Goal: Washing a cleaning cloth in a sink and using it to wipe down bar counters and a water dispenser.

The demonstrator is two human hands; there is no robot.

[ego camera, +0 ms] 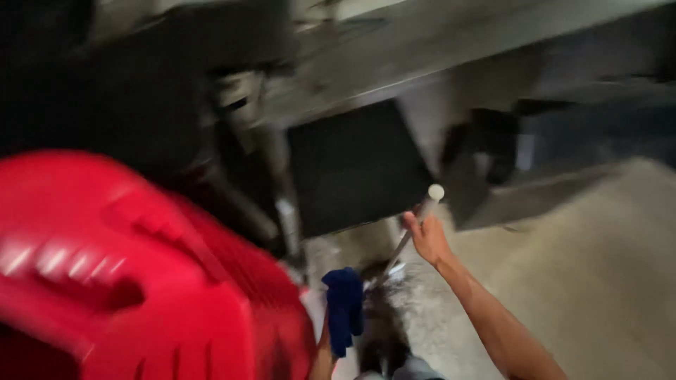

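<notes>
red crate close up, rod in the right hand

red plastic crate [134,281] fills the lower left, nearest the lens; blurred, contents hidden, looks rigid and light. just right of it, the left hand [325,352] is mostly out of sight, seemingly closed on a dark blue cloth [343,307] that hangs limp and soft. further right, the right hand [427,238] grips a thin pale rod [415,224] near its round knobbed top; it appears stiff, light, best held high. grey floor [598,281] beyond.

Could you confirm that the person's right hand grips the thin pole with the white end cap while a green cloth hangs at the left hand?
Not quite: the cloth is dark blue, not green, as the head view shows. The right hand does grip the thin pole with the white end cap.
</notes>
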